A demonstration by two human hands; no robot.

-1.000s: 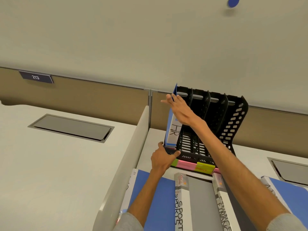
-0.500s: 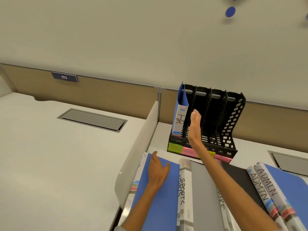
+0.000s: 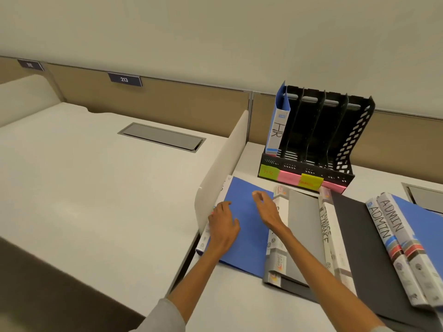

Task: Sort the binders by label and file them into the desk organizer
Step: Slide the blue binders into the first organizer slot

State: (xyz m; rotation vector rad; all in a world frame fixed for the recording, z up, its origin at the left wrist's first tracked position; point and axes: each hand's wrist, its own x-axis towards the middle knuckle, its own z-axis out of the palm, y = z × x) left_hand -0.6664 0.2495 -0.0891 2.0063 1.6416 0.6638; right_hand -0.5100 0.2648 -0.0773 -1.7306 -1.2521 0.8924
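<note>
Desk (image 3: 239, 307) room was tight on the left, where a white divider (image 3: 223, 164) stood just beside the flat-lying binders. The near side lay open toward the person. At the back stood the organizer (image 3: 318, 130), with the HR binder (image 3: 278, 125) upright in its leftmost slot and the other slots empty, so filing looked barely begun. The blue binder (image 3: 247, 236) seemed the one in hand. It lay flat, spine beside the divider, label unreadable, and its right edge was against or under the grey binder (image 3: 302, 226); which, I could not tell. The left hand (image 3: 224, 226) rested on it, fingers loosely spread. The right hand (image 3: 267, 209), blurred, hung over its far part, relaxed and gripping nothing. The next move would likely be to lift it by the free near edge, read the spine, and match it to a coloured label (image 3: 269, 172) on the organizer's front.
</note>
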